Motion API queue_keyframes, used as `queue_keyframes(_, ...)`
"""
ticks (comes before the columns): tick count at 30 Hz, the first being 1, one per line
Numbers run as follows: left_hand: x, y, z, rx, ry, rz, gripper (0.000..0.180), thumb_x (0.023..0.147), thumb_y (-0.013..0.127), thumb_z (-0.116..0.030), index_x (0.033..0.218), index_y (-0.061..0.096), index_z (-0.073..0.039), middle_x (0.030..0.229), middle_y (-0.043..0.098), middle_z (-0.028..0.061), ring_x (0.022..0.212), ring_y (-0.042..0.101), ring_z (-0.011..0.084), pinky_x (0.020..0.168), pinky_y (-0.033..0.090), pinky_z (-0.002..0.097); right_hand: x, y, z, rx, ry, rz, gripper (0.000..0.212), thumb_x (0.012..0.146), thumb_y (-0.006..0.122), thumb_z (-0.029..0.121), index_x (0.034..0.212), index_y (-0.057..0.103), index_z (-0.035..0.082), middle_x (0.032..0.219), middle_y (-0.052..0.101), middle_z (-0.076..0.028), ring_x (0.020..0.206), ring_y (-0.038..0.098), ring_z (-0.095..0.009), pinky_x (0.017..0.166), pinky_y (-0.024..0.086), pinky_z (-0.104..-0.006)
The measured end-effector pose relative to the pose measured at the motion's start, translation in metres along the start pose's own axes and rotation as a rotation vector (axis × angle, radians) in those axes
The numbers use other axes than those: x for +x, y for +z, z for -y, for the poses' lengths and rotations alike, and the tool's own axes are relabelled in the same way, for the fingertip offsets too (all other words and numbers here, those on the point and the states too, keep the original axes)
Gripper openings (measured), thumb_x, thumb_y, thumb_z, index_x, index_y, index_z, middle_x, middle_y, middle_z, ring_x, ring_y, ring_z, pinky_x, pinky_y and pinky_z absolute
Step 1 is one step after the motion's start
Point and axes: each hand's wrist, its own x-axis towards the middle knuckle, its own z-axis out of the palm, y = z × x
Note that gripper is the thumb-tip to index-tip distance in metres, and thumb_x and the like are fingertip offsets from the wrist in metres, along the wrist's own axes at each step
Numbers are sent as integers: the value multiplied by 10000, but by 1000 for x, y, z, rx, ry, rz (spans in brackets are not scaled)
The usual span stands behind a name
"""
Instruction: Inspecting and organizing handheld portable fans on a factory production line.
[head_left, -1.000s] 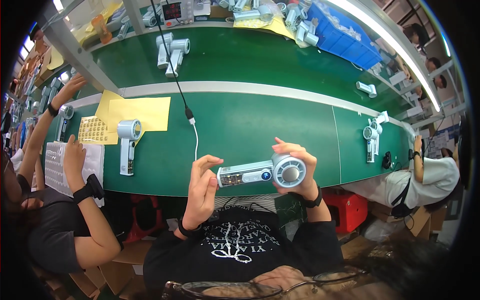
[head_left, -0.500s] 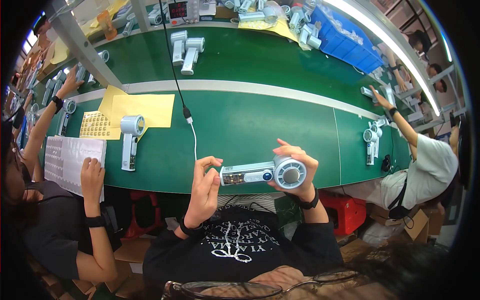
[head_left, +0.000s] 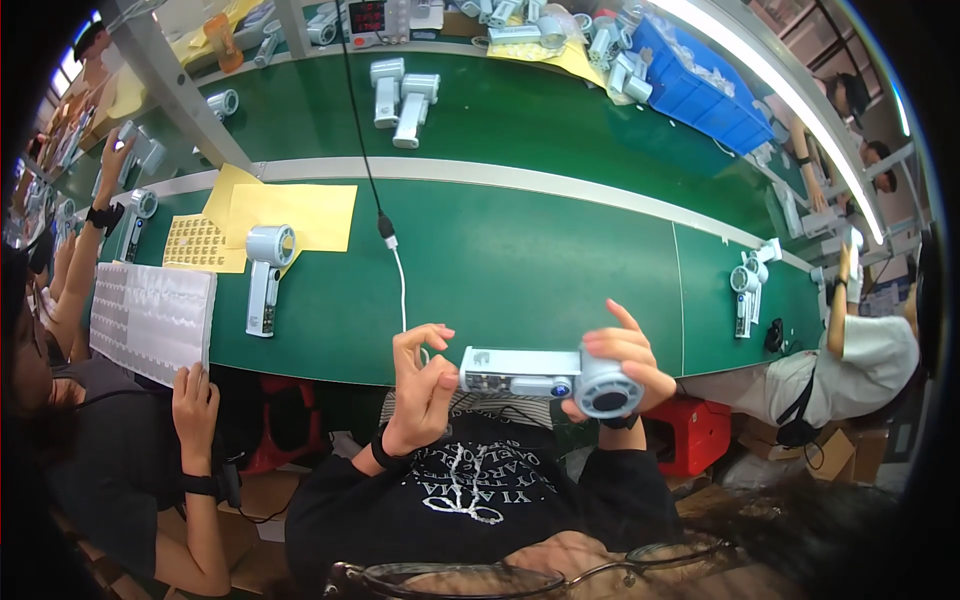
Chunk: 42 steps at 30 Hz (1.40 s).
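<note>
A light blue handheld fan (head_left: 528, 372) lies level in front of me, above the table's near edge. My right hand (head_left: 625, 365) is closed round its round head, somewhat blurred, with one finger raised. Circuit parts show along the side of the handle, beside a small dark blue round display. At the handle's end, my left hand (head_left: 423, 385) is closed in a pinch, with thumb and fingertips against or close to the base. A white cable (head_left: 402, 285) hangs down into its fingers; the cable's tip is hidden there.
Another fan (head_left: 264, 285) lies left beside yellow paper (head_left: 300, 215) and a white sheet stack (head_left: 160, 315). Two fans (head_left: 405, 105) rest on the far belt, with a blue bin (head_left: 700, 85) beyond. More fans (head_left: 745, 285) stand right. Co-workers sit on both sides.
The fan has shifted right and slightly down and rolled, so its handle's broad face shows more. My hands moved with it. The left co-worker's near hand lowered; the right co-worker's arm drew back.
</note>
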Motion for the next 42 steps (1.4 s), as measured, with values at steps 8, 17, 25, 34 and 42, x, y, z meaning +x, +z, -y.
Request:
queue_keyframes(8,3,-23,2,77,-77,-213,264,972,464,-107,745,519,16,1137,407,163,1119,467,321,953,383,403,37,-68,11,16,171,-662,706,829,669,406,1344,319,72,841,495,-82,651,495,-201,602,466,-375)
queue_keyframes(17,14,-27,15,125,-152,-209,277,985,460,-121,770,527,39,1143,421,173,1096,492,311,941,404,407,56,-104,-4,374,154,-110,950,807,697,406,1491,108,109,853,519,-127,638,521,-215,567,457,-340)
queue_keyframes(25,8,-31,23,83,-172,-178,262,986,453,-103,790,525,55,1150,434,182,1077,506,309,899,424,382,57,-45,-73,963,732,-422,646,861,648,297,1384,335,84,960,567,-140,872,576,-241,702,494,-365)
queue_keyframes(34,11,-39,29,125,-191,-172,246,985,454,-107,830,524,70,1149,461,180,966,519,269,790,431,321,42,-82,-265,-167,1021,-489,607,802,741,365,1254,444,89,1087,558,-97,975,585,-250,844,503,-404)
queue_keyframes(42,11,-46,32,185,-183,-170,237,987,447,-89,845,525,85,1141,465,166,894,505,219,721,423,290,69,-50,-376,-1251,727,49,806,661,819,296,1330,407,117,1287,488,-163,1202,464,-360,989,325,-586)
